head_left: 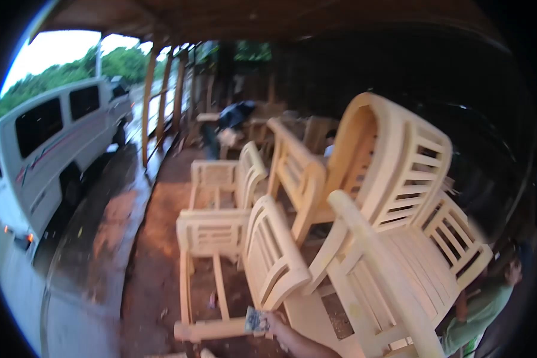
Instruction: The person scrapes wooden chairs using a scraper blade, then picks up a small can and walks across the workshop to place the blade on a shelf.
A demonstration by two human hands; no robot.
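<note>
My right hand (274,323) reaches in from the bottom of the view, its fingers closed on a small flat grey-green piece (256,320); it may be folded sandpaper or cloth, but its kind is too blurred to tell. The piece is at the end of a pale wooden rail (212,330), low on an unpainted wooden chair (215,235). Right above the hand is the slatted, curved back (274,253) of a wooden seat. My left hand is out of view.
Large unpainted wooden seats (400,161) are stacked at the right. A person in a light green shirt (483,316) is at the far right. Wooden posts (161,101) line the shelter's left edge, with a white van (53,143) outside. Another person in dark clothing (237,114) bends at the back.
</note>
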